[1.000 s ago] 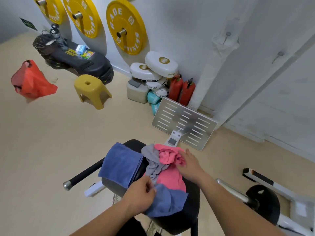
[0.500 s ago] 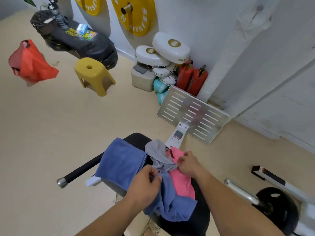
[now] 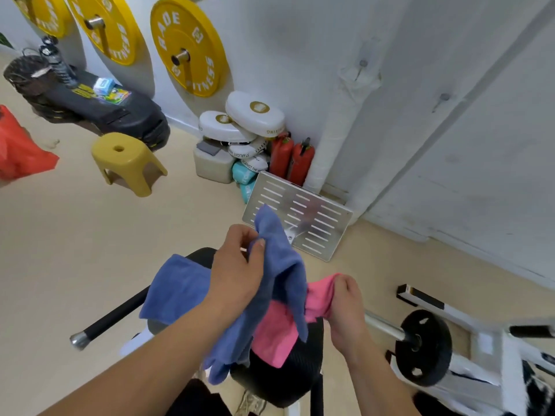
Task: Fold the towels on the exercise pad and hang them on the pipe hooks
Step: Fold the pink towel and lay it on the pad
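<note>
My left hand pinches a blue towel near one corner and holds it up above the black exercise pad, so it hangs in front of the other cloths. My right hand grips a bunched end of a pink towel that lies across the pad. A second blue towel is draped over the pad's left side. The grey cloth seen before is hidden. On the white wall, the wrapped white pipe carries a small metal hook; another hook sits further right.
A slotted metal footplate leans just beyond the pad. A yellow stool, white boxing pads, red extinguishers and a red bag stand around. A black handle bar juts left; a barbell plate lies right.
My left hand has lifted the blue towel up off the pile. My right hand has moved right and closed on the pink towel's end. The grey cloth is no longer visible.
</note>
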Motion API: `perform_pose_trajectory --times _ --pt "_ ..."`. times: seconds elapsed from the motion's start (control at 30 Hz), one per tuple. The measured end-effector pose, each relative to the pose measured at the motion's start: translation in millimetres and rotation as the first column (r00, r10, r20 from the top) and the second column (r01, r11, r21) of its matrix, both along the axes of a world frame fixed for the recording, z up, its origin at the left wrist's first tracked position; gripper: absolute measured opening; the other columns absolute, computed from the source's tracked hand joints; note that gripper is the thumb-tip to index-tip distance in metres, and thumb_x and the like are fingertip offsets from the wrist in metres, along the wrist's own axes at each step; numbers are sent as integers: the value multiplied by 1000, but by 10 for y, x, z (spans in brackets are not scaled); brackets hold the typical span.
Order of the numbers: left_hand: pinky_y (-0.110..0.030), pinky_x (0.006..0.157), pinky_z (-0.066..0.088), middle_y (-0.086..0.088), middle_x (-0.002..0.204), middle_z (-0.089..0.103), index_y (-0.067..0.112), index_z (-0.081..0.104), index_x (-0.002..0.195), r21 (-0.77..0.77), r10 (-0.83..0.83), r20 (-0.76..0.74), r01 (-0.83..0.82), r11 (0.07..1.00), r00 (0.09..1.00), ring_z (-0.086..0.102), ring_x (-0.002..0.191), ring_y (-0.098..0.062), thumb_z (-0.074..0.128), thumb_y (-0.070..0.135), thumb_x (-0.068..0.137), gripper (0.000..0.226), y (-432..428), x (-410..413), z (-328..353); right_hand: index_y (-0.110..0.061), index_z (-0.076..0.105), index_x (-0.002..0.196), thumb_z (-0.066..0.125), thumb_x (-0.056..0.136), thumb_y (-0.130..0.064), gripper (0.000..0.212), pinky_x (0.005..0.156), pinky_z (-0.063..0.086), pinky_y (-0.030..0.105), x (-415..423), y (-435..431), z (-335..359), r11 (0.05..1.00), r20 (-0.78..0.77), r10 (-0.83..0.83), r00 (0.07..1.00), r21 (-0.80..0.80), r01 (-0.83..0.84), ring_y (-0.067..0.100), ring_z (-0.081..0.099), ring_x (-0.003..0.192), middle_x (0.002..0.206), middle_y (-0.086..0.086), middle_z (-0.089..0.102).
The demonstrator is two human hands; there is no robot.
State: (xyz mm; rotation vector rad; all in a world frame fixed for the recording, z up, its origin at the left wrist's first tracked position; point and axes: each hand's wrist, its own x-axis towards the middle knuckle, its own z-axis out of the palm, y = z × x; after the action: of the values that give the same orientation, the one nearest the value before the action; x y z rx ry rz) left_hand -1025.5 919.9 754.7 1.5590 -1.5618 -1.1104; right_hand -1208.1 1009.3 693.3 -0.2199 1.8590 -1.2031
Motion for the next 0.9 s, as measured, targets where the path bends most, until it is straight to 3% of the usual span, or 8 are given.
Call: perform_pose_trajectory --times 0.07,0.17,0.27,0.4,0.57,0.73,0.83,0.9 --pt "-28 67 45 6 88 64 24 57 99 114 -245 207 226 968 947 64 84 -17 58 25 95 4 68 68 -374 -10 51 91 46 97 -28 19 64 47 44 -46 160 36 999 74 -29 997 -23 31 25 50 77 87 21 50" --pt "-33 76 45 -6 102 57 21 50 92 451 -671 390 504 736 630 61 97 -32 56 35 85 17 276 170 -962 -16 54 92 45 102 -28 18 72 50 46 -42 353 217 994 142 -97 985 -33 102 25 54 85 92 18 54" --pt "-41 97 50 -10 134 51 21 50 121 541 -767 403 546 639 499 58 114 -33 55 38 88 38 439 265 -1231 -21 52 86 44 106 -25 22 69 48 34 -37 471 501 980 186 -154 970 -98 174 19 50 77 83 7 49" --pt "-42 96 51 -8 133 50 21 48 128 518 -721 415 508 688 555 58 116 -33 51 43 84 50 447 288 -1326 -13 63 95 51 103 -41 31 84 57 45 -43 525 966 954 300 -194 934 -165 251 24 69 82 81 5 70" --pt "-37 95 50 -7 126 56 17 55 116 454 -664 411 491 744 625 58 112 -29 56 31 85 34 339 239 -960 -15 57 93 50 106 -36 26 65 50 35 20 458 1383 948 148 -142 979 -264 178 17 58 73 82 4 58" --pt "-29 112 43 17 140 57 37 52 144 277 -708 64 669 690 704 54 130 -5 73 30 81 67 436 31 -94 -12 62 107 47 107 -37 29 80 54 44 45 478 1677 951 -7 -52 999 -307 47 21 65 88 97 10 68" --pt "-30 95 55 9 96 75 40 67 124 155 -718 -199 745 649 667 71 94 -9 79 24 77 51 571 -151 347 -10 64 106 48 107 -34 28 88 55 48 29 550 1842 942 -63 -44 997 -335 20 21 67 89 97 18 69" --pt "-29 79 55 8 72 65 40 72 112 92 -708 -195 731 676 679 62 71 -10 79 13 79 43 613 -244 559 -11 65 101 50 106 -32 27 85 55 46 1 618 1977 929 -89 -43 995 -369 7 19 67 88 93 15 71"
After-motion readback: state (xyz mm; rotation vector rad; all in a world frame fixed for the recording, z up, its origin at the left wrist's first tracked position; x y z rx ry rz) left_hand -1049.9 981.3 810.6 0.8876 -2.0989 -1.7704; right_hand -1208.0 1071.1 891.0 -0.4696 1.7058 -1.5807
